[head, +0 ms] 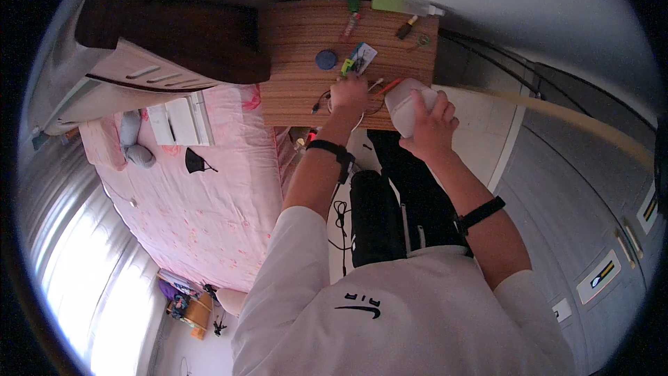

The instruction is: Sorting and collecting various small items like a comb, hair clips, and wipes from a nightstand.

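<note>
At the right front corner of the wooden table [297, 94], my right hand [434, 122] grips a translucent white plastic container [402, 107]. My left hand [350, 93] reaches over the table's front part, its fingers at a small yellow-green item [346, 67]; whether it holds that item cannot be told. A blue and white card package [364, 57] lies just beyond the fingers. Thin cables [376, 83] run beside and under my left hand. An orange strip-like object [390, 86] lies between the hands, near the container. Left of the package is a round blue lid or disc [326, 59].
Farther back lie a green-handled tool [353, 5], a green bottle [396, 3], a dark-handled brush or tool [404, 30] and small scissors [422, 40]. A bed with pink bedding [224, 183] stands left, grey cabinets [569, 177] right. Black cable [342, 219] lies on the floor.
</note>
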The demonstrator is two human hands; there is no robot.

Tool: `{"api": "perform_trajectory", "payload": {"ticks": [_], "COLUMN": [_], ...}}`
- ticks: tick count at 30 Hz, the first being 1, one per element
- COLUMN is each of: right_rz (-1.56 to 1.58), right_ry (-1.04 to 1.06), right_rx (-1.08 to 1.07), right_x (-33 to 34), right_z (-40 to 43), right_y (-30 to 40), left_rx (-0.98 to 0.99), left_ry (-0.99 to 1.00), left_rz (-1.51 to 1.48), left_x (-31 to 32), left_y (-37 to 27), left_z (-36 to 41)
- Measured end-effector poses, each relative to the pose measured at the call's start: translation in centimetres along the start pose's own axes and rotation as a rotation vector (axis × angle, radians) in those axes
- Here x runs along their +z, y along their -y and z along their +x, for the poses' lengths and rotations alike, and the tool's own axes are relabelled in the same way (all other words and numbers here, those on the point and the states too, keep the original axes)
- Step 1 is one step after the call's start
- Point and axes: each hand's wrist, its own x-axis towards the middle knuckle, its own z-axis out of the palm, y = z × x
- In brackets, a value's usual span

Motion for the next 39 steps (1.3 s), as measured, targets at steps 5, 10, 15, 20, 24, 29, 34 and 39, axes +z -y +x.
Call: {"api": "perform_trajectory", "payload": {"ticks": [5, 10, 15, 20, 24, 29, 34, 39], "right_rz": [-0.008, -0.049, -0.045, -0.028, -0.075, -0.074, -0.064, -0.14], "right_ry": [-0.025, 0.004, 0.01, 0.025, -0.013, -0.093, -0.179, -0.302], "right_rx": [-0.018, 0.027, 0.028, 0.044, 0.047, -0.021, -0.061, -0.284], "right_x": [1.0, 0.4, 0.1, -0.4, 0.8, 2.0, 3.0, 4.9], "right_z": [-0.1, -0.2, -0.2, -0.2, -0.2, -0.6, -0.3, 0.9], "right_y": [-0.1, 0.3, 0.4, 0.6, 0.7, 0.7, 0.1, -1.0], "left_rx": [-0.002, -0.148, -0.218, -0.29, -0.246, -0.321, -0.397, -0.461], "left_ry": [0.104, -0.082, -0.398, -0.176, -0.133, -0.394, -0.466, -0.435], "left_rz": [-0.035, -0.324, -0.312, -0.256, -0.227, -0.328, -0.468, -0.589], "left_x": [-0.1, -3.9, -6.4, -6.3, -5.0, -5.1, 0.3, 15.8], "left_y": [1.1, 3.8, 7.3, 6.0, 6.7, 7.6, 9.4, 10.4], "left_z": [-2.5, -4.5, -2.4, 1.6, 2.3, -4.1, -18.1, -31.2]}}
